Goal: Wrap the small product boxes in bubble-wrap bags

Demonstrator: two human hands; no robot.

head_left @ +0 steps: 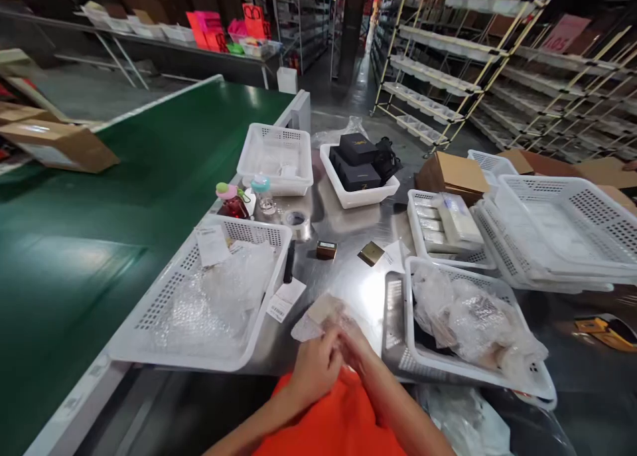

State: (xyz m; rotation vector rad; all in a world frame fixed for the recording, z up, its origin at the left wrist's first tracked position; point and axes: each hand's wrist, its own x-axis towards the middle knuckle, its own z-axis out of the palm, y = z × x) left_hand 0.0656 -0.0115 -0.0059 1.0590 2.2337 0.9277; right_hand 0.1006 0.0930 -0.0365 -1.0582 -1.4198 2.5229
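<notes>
Both hands meet low in the middle of the view, over the near edge of the table [348, 224]. The left hand [313, 366] and right hand [355, 346] close their fingers together on a small pouch [318, 315] of clear bubble wrap with something flat and pale inside it. The fingers are pressed on the pouch's near end, pinching it from both sides; how each single finger lies I cannot tell, since the hands overlap.

By my reading, the step in hand is wrapping or closing this small packet, and it looks about midway: the far end of the pouch lies loose and flat on the steel. A next move would call for a firm pinch with one hand while the other folds or turns the wrap, keeping the item from sliding out of the open end.

The pouch lies nearly flat, its long axis running from the hands up and to the left, its free end pointing away from the person toward the left basket [164, 297]. That basket holds more bubble wrap and a paper slip. Just beside the pouch on its left lies a label [284, 299], and a second basket [497, 370] of wrapped goods stands to the right. Farther off on the table sit a small brown box [326, 249] and a gold box [371, 253], well apart from the hands.
</notes>
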